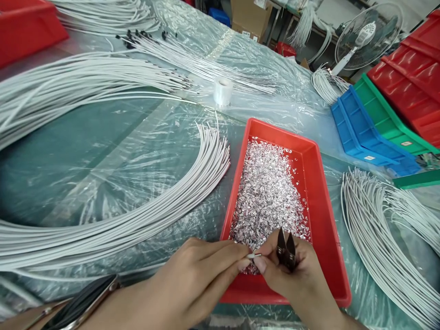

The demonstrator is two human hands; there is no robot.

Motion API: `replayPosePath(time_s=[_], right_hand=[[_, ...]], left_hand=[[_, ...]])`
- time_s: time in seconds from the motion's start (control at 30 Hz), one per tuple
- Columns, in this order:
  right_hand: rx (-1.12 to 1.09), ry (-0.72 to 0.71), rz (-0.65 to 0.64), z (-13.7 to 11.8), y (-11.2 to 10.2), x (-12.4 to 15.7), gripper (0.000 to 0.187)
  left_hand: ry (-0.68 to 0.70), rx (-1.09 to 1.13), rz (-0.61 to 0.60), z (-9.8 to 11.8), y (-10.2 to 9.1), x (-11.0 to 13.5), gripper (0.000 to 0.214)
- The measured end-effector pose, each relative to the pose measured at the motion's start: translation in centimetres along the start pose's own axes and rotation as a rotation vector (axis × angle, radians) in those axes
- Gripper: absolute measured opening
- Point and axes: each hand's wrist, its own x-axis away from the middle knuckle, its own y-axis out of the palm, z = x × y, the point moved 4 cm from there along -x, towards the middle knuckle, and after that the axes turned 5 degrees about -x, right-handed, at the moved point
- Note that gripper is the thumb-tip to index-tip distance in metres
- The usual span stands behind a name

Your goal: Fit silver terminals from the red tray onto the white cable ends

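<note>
Far left, red bin [30,30] at the tabletop [85,160] edge. Beside it, white cables in big curved bundles, front bundle [144,233] and back bundle [103,75]; ends roughly lined up, probably to make picking singles easy. Black-tipped cables [195,64] lie behind, apparently kept as a separate batch. Black wristband [85,302] on left wrist.

Left hand [202,275]: fingers pressed together, thumb and fingertips pinching a small white cable end [253,255]; probably steadying it. Cable end is between both hands, over the near part of the red tray [335,261]; rest of that cable can't be made out. Tape roll [223,91] stands behind the tray. Tray holds a heap of shiny bits [268,192]; likely set under the hands so nothing scatters.

Right hand [299,279]: thumb and forefinger pinching the same end's tip, other fingers curled round dark snips [286,250], blades up and parted, seemingly parked there to leave the fingertips free.

Right: more cables [378,220], fan [364,36] behind, blue bins [357,128], green bin [392,114], red bins [412,68] stacked, likely to save space.

Small white labels on blue and green bins, also on the carton [250,16]; too small to read. No brand legible.
</note>
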Motion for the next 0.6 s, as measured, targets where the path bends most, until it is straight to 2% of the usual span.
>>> replayPosePath(time_s=[0.2,0.3,0.6], right_hand=[[0.004,-0.005,-0.071,-0.7,0.1,-0.3,0.013],[0.021,-0.018,-0.085,-1.0,0.3,-0.3,0.014],[0.021,-0.100,-0.081,-1.3,0.4,-0.3,0.010]], left_hand=[[-0.150,0.167,-0.095,-0.5,0.3,-0.3,0.020],[-0.182,0.217,-0.128,-0.4,0.3,-0.5,0.021],[-0.185,0.182,-0.016,-0.3,-0.1,-0.7,0.025]])
